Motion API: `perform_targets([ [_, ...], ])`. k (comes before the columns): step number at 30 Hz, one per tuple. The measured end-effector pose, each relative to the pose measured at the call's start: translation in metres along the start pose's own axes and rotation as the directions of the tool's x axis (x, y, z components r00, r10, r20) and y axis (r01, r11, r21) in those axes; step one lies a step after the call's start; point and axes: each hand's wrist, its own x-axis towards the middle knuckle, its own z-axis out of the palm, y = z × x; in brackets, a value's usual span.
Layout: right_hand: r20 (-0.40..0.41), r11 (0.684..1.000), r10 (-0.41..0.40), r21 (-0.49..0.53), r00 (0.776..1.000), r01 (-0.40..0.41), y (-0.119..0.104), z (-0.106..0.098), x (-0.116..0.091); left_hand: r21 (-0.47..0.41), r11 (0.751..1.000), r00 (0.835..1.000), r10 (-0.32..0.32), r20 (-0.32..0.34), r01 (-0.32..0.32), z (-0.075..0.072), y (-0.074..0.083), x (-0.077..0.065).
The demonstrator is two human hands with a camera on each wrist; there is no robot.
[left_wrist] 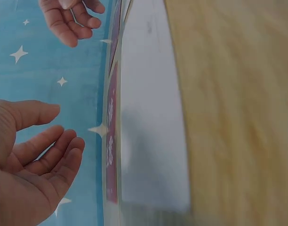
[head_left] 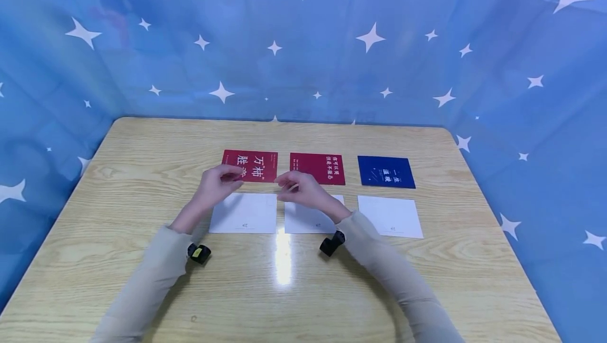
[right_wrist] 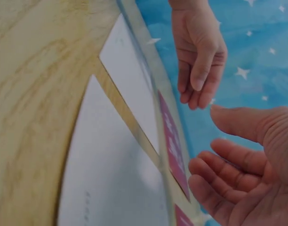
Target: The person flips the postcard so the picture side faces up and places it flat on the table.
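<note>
Left hand [head_left: 215, 185] relaxed, fingers loosely bent, over left red card [head_left: 259, 166] and left white card [head_left: 244, 213]. Right hand [head_left: 303, 189] likewise, over middle red card [head_left: 317, 166] and middle white card [head_left: 308, 219]. Blue card [head_left: 386, 171] and right white card [head_left: 390, 216] farther right. Cards flat in two rows on wooden table [head_left: 251, 301]; blue curtain [head_left: 303, 69] beyond.

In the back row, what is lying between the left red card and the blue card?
Between the left red card and the blue card lies a second red card, with bare table on either side; the head view shows it.
</note>
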Motion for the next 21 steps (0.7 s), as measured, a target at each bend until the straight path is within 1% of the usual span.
perform_targets([
  [6,0.021,1.000,0.031,-0.005,0.999,-0.031,0.001,0.009,0.006,0.035,0.999,1.000,-0.022,0.002,0.022,-0.010,-0.011,-0.011],
  [10,0.022,0.998,0.044,-0.038,0.999,-0.043,0.003,0.014,0.010,0.067,0.998,1.000,-0.014,0.019,0.012,-0.014,-0.018,-0.017],
  [14,0.033,0.995,0.072,-0.069,0.997,-0.069,0.002,0.018,0.012,0.090,0.995,0.998,-0.041,0.045,0.036,-0.019,-0.021,-0.023],
  [17,0.044,0.989,0.094,-0.123,0.995,-0.088,0.001,0.020,0.014,0.105,0.992,0.994,-0.079,0.070,0.071,-0.022,-0.022,-0.025],
  [21,0.045,0.974,0.130,-0.193,0.990,-0.120,0.001,0.023,0.016,0.125,0.988,0.990,-0.101,0.099,0.089,-0.024,-0.023,-0.025],
])
